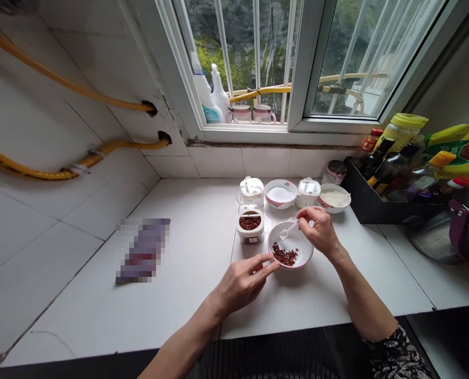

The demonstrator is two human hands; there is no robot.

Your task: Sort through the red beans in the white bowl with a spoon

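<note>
A small white spoon (285,233) is pinched by its handle in the fingers of my right hand (317,230), its head over the inside of a white bowl (306,247). Reddish-brown peppercorn-like grains (285,256) lie in the bowl's near left part. The fingertips of my left hand (244,281) hold the bowl's near left rim; its thumb is hidden. Just left of the bowl stands an open jar (250,237) of the same kind of grains, its clear lid (245,197) raised behind it.
Behind are a bowl of white powder (280,195), a white-lidded jar (309,192) and a bowl of pale contents (335,198). A black box of bottles (360,202) and a metal pot (435,239) stand right. A blurred purple packet (145,250) lies left.
</note>
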